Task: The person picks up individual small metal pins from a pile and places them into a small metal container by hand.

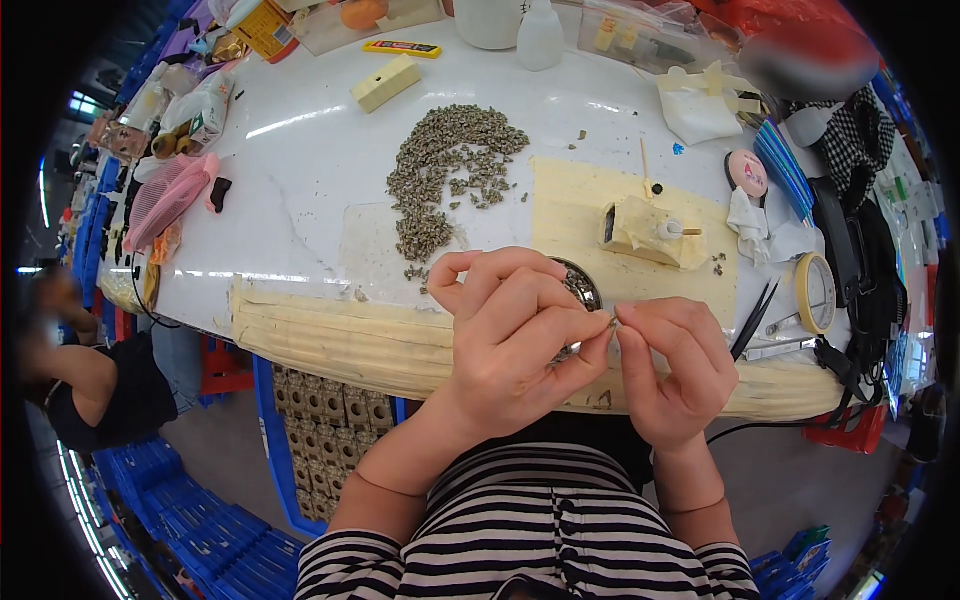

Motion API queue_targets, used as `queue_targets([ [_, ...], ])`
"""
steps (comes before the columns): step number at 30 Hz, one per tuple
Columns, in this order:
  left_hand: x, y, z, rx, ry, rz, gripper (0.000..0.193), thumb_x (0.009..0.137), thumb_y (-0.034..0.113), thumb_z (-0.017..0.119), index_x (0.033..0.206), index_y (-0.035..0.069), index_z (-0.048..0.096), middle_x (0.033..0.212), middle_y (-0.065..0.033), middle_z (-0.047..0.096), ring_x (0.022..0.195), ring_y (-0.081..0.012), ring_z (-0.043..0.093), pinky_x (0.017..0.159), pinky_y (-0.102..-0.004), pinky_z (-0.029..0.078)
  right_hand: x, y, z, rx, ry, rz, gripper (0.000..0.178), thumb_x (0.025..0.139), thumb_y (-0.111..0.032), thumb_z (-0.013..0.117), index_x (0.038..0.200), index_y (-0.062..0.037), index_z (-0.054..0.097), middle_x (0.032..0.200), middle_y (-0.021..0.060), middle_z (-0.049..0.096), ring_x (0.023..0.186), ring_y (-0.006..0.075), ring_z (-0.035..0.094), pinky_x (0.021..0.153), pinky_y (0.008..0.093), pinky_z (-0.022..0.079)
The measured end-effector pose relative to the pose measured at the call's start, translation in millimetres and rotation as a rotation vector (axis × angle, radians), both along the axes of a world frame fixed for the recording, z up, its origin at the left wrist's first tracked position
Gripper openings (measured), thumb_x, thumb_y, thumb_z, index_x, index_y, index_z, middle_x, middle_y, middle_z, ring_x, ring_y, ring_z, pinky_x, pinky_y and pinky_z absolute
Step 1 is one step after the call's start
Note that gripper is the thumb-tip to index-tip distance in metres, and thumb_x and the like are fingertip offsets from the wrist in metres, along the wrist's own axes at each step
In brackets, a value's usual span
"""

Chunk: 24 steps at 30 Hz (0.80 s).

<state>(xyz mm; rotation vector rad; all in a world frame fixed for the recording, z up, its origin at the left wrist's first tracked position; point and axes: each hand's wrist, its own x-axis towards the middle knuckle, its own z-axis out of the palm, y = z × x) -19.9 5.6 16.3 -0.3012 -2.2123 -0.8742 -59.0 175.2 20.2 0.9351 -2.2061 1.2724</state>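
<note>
My left hand (515, 335) and my right hand (680, 365) meet over the table's front edge, each closed in a pinch. Their fingertips almost touch around something tiny, too small to make out. Partly covered by my left hand is a round, shiny metal dish (592, 283) with small pieces in it. Beyond my left hand a large heap of small grey metal parts (440, 150) spreads over the white table (290, 185). To the right, a taped block (650, 230) with a small cap and stick on it rests on a yellowish sheet (565, 185).
Black tweezers (755, 320) and a tape roll (815, 292) lie at the right. A cream block (387, 83) and a white bottle (540, 35) stand at the back. Below the padded edge (340, 325) is a blue crate (283, 450) of metal pieces. Another person (100, 380) sits at far left.
</note>
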Motion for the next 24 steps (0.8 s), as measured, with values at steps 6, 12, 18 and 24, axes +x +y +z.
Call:
queue_targets([
  [6,-1.4,-2.0,1.1,0.018,0.009,-0.037,0.025,0.061,0.010,0.086,0.083,0.016,0.075,0.084,0.0052,0.067,0.093,-0.0215,0.060,0.086,-0.0348,0.038,-2.0,4.7,-2.3,-0.145,-0.282,0.120,0.016,0.078,0.002,0.077,0.094,0.0006,0.074,0.084,0.0117,0.071,0.073,0.0228,0.065,0.066,0.0308,0.051],
  [12,-2.1,1.2,-0.9,0.035,-0.005,-0.017,0.022,0.062,0.011,0.084,0.080,0.016,0.073,0.083,0.0048,0.064,0.092,-0.0202,0.060,0.087,-0.0381,0.031,-1.1,2.7,-3.1,-0.103,-0.121,0.057,0.020,0.076,0.001,0.080,0.095,-0.0001,0.074,0.084,0.0105,0.070,0.072,0.0229,0.064,0.064,0.0308,0.051],
  [18,-3.9,0.3,-3.3,0.058,-0.002,-0.009,0.023,0.061,0.010,0.085,0.080,0.015,0.073,0.080,0.0036,0.064,0.091,-0.0218,0.060,0.087,-0.0367,0.035,2.0,-2.2,-1.5,-0.022,0.080,0.016,0.026,0.072,0.002,0.081,0.097,-0.0008,0.075,0.084,0.0086,0.070,0.072,0.0228,0.065,0.063,0.0311,0.051],
  [24,-0.5,-2.7,-0.9,0.047,0.009,-0.022,0.025,0.061,0.010,0.086,0.083,0.015,0.076,0.083,0.0040,0.067,0.092,-0.0228,0.059,0.085,-0.0353,0.039,0.9,1.4,-1.5,-0.080,-0.133,0.082,0.025,0.076,0.002,0.079,0.100,0.0002,0.076,0.085,0.0097,0.070,0.073,0.0220,0.065,0.066,0.0300,0.050],
])
